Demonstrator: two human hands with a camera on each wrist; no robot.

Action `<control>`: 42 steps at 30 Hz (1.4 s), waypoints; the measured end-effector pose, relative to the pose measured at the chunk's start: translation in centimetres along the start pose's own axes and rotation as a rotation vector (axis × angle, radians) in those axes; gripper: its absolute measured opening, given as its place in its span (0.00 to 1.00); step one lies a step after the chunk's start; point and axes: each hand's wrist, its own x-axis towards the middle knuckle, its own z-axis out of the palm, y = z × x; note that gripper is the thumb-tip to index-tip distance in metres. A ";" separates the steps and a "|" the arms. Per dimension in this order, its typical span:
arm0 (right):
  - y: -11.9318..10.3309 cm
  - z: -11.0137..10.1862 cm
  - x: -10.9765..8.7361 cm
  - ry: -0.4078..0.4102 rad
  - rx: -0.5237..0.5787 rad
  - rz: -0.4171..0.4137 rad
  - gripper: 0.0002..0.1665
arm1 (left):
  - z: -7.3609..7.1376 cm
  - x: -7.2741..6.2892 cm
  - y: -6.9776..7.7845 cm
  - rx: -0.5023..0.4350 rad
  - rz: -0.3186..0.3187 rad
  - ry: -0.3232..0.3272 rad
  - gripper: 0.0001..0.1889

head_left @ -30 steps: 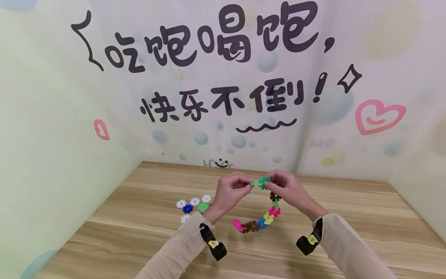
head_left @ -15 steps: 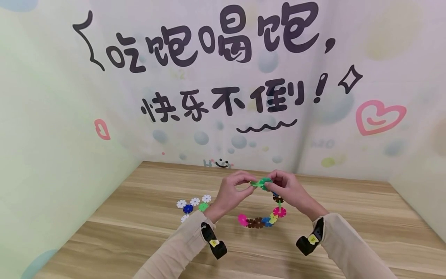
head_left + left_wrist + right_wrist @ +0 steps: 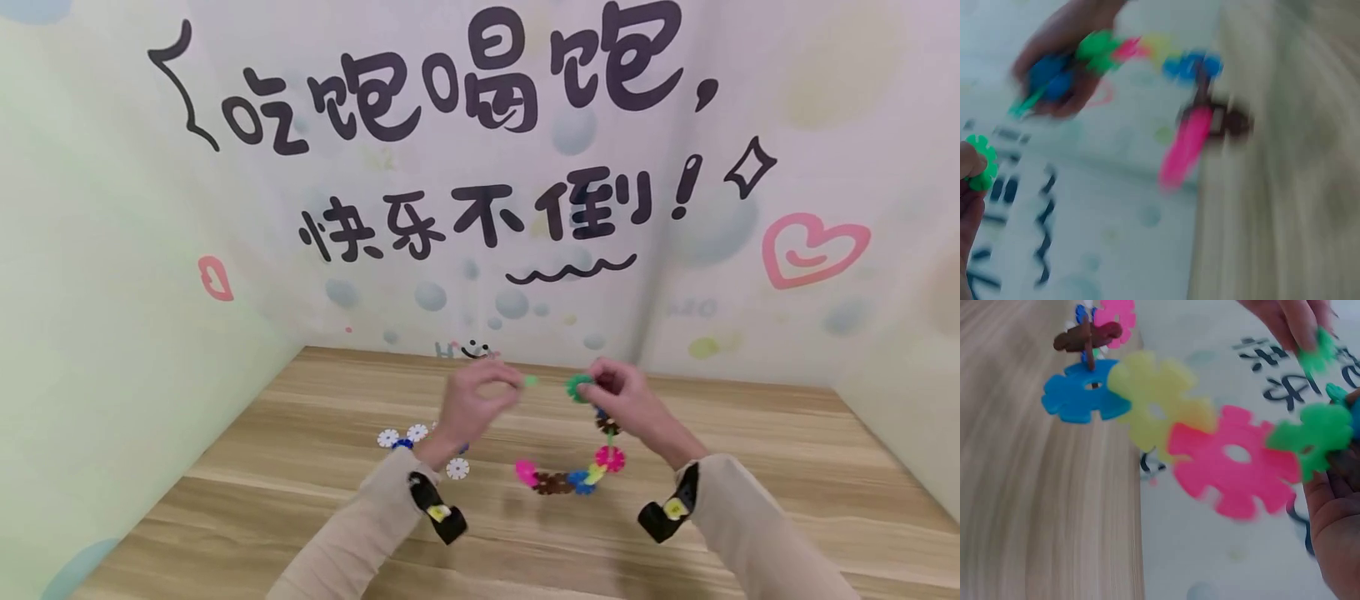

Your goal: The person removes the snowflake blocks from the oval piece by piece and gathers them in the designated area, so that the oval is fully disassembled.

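My left hand (image 3: pixel 472 404) pinches a light green snowflake disc (image 3: pixel 531 381) between thumb and fingertips, raised above the table. A gap separates it from the dark green disc (image 3: pixel 580 387) in my right hand (image 3: pixel 637 408). That dark green disc is one end of a linked chain of snowflake discs, which hangs in a curve below the right hand. Along the chain come a pink disc (image 3: pixel 1235 464), a yellow disc (image 3: pixel 1157 406), a blue disc (image 3: pixel 1085 392), brown discs (image 3: pixel 552 483) and a pink end disc (image 3: pixel 527 472). Fingers hide some upper links.
Loose snowflake discs, among them a white one (image 3: pixel 457 468) and a dark blue one (image 3: pixel 402 445), lie on the wooden table (image 3: pixel 262 500) by the left forearm, which partly covers them. A printed cloth (image 3: pixel 480 308) hangs behind the table.
The light green disc has come away from the dark green disc as my left hand moved left with it. The right hand stays nearly in place; the hanging chain has swung slightly right.
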 end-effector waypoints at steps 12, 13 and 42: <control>0.2 -1.6 -0.7 0.031 -0.014 0.056 0.10 | -5.5 -1.6 0.1 0.001 -0.272 -0.078 0.05; 0.3 -1.6 -0.7 0.033 -0.012 0.058 0.10 | -5.7 -1.8 0.0 0.000 -0.296 -0.084 0.06; 0.5 -1.1 -1.0 0.019 -0.044 0.111 0.09 | -10.1 -8.8 -10.8 0.197 -0.886 -0.153 0.09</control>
